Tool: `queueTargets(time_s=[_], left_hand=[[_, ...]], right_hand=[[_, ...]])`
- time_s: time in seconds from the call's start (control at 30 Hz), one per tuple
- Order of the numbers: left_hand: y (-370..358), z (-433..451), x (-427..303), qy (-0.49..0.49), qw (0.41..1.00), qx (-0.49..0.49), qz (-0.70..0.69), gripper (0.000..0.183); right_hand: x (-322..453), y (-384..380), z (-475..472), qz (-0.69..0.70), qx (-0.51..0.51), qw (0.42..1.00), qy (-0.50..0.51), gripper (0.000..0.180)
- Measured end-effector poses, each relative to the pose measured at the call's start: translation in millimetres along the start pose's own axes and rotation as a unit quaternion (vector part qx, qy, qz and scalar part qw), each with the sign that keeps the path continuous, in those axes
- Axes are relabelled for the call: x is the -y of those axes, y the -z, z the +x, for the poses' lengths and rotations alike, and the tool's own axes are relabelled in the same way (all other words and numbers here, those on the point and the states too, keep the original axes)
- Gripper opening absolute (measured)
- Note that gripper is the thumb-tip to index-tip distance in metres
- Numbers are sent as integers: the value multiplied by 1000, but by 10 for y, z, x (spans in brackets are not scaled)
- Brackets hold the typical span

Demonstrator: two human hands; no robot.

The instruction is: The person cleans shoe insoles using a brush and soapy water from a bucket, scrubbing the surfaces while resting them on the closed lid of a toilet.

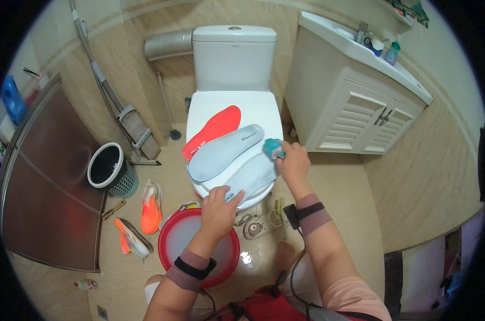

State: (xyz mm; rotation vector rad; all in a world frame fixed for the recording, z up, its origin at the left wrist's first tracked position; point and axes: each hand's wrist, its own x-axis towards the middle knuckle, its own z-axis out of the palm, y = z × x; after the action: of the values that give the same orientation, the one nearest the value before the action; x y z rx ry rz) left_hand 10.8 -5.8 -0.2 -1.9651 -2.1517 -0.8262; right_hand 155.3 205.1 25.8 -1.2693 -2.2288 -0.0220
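Three shoe insoles lie slanted across the white toilet lid: a red insole, a pale grey insole bearing writing, and a lighter grey insole nearest me. My left hand touches the near end of that last insole, its fingers and thumb spread. Between the fingers of my right hand is a bunched teal-and-pink scrubbing cloth, at the insole's far end. Below my left forearm stands a red basin holding cloudy liquid.
On the floor at left are orange-and-white shoes and a wastebasket. A scrub brush lies near my right wrist. The vanity cabinet borders the right; a flat mop leans at left. The floor shines wet near my foot.
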Motion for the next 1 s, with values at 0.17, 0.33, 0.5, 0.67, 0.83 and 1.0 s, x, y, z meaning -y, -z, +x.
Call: queueTargets(time_s=[0.17, 0.33, 0.5, 0.67, 0.83, 1.0], left_hand=[[20, 9, 16, 5, 1000, 3, -28, 46], [31, -20, 28, 16, 1000, 17, -14, 48], [-13, -1, -2, 7, 999, 13, -32, 49], [5, -20, 35, 17, 1000, 12, -17, 48], [25, -27, 13, 19, 999, 23, -15, 48], [16, 12, -25, 8, 999, 14, -37, 50]], right_hand=[[330, -65, -246, -12, -15, 996, 83, 44], [513, 21, -319, 86, 42, 985, 145, 41], [-54, 92, 38, -26, -41, 999, -11, 27], [544, -42, -319, -11, 42, 991, 124, 47], [535, 23, -338, 93, 47, 984, 146, 43], [-1, 10, 12, 5, -40, 999, -2, 32]])
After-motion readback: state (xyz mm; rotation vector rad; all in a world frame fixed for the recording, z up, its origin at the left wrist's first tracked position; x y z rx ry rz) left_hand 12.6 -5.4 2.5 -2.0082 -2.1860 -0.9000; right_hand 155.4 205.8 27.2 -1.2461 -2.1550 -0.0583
